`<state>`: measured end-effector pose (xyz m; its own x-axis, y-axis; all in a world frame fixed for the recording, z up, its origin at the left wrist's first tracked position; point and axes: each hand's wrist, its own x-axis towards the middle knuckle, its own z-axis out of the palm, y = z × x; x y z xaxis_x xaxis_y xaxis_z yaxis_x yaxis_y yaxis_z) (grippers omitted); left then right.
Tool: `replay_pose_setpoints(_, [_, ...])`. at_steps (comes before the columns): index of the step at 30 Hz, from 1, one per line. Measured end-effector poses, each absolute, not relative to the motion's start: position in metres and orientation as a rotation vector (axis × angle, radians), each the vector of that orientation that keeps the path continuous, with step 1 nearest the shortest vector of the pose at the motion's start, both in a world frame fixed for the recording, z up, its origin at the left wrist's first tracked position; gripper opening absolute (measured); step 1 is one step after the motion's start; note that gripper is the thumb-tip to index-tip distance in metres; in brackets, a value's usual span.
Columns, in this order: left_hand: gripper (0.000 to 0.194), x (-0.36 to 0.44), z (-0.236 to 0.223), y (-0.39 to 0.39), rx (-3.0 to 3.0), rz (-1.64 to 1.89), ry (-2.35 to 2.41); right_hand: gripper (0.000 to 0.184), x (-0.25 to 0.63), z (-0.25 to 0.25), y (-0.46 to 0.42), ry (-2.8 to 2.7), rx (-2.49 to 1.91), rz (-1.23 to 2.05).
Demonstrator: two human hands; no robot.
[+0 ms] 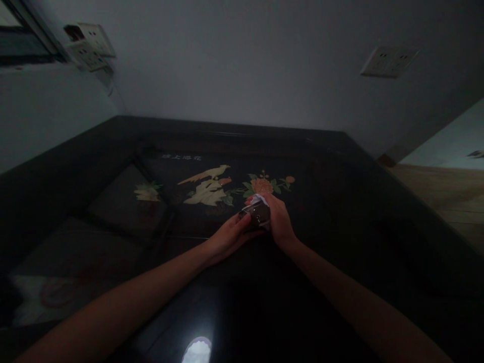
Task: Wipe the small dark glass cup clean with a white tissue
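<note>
Here, hands: your left hand (230, 230) and right hand (280, 220) clasp together around one dark object (260, 214).
Dark object: between your palms, white material (259, 198) at its far edge.
Black tabletop (249, 302): beneath both.

The left hand (229, 235) and right hand (279, 220) are bare, with slim fingers; the left forearm (143, 285) and right forearm (340, 292), also bare, narrow smoothly toward the wrists.
</note>
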<state>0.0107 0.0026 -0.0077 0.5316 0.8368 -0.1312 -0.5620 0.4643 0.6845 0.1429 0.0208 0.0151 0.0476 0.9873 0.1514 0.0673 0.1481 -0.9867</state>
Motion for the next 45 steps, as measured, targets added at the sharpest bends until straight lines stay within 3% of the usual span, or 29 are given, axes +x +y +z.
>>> replay_pose_setpoints(5, [0.037,0.012,-0.011,0.004,0.638,0.917,0.456,0.036,0.142,0.024,0.008,-1.822,-1.123,0.418])
replay_pose_setpoints(9, [0.033,0.013,-0.011,0.003,0.626,0.927,0.488,0.034,0.140,0.027,0.003,-2.012,-1.069,0.247])
replay_pose_setpoints(18, [0.033,0.010,-0.009,0.004,0.547,0.919,0.487,0.033,0.146,0.035,0.016,-1.747,-1.040,0.720])
replay_pose_setpoints(25, [0.027,0.010,-0.012,0.004,0.511,0.919,0.450,0.035,0.149,0.024,0.016,-2.026,-1.015,0.332])
replay_pose_setpoints(29, [0.025,0.010,-0.014,0.005,0.501,0.929,0.460,0.035,0.146,0.021,0.013,-2.022,-1.024,0.311])
replay_pose_setpoints(41, [0.043,0.010,-0.005,0.002,0.610,0.892,0.496,0.041,0.150,0.012,0.028,-1.217,-1.195,1.209])
replay_pose_setpoints(45, [0.041,0.011,-0.008,0.002,0.605,0.916,0.478,0.038,0.147,0.019,0.019,-1.479,-1.161,0.886])
